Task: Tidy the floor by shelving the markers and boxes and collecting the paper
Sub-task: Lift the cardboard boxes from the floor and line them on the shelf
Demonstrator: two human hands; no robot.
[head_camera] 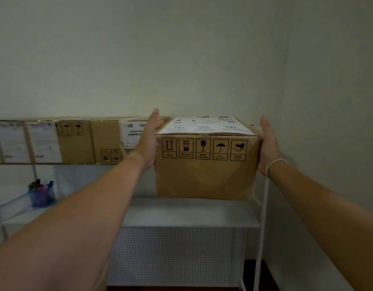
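Both hands, left (148,141) & right (268,143), pressed flat on opp. sides of a carried box (204,164), level w/ top shelf (55,163), right of shelved boxes (76,141). Markers in cup (42,195) below-left. Paper, floor: not visible.

A plain pale wall (181,49) fills the upper frame above a white metal shelving unit (187,215). Below its lower shelf runs a perforated white back panel (173,255) (dotted with small holes). A thin white cord (263,217) hangs down at right, and dark reddish floor (259,276) shows beneath.
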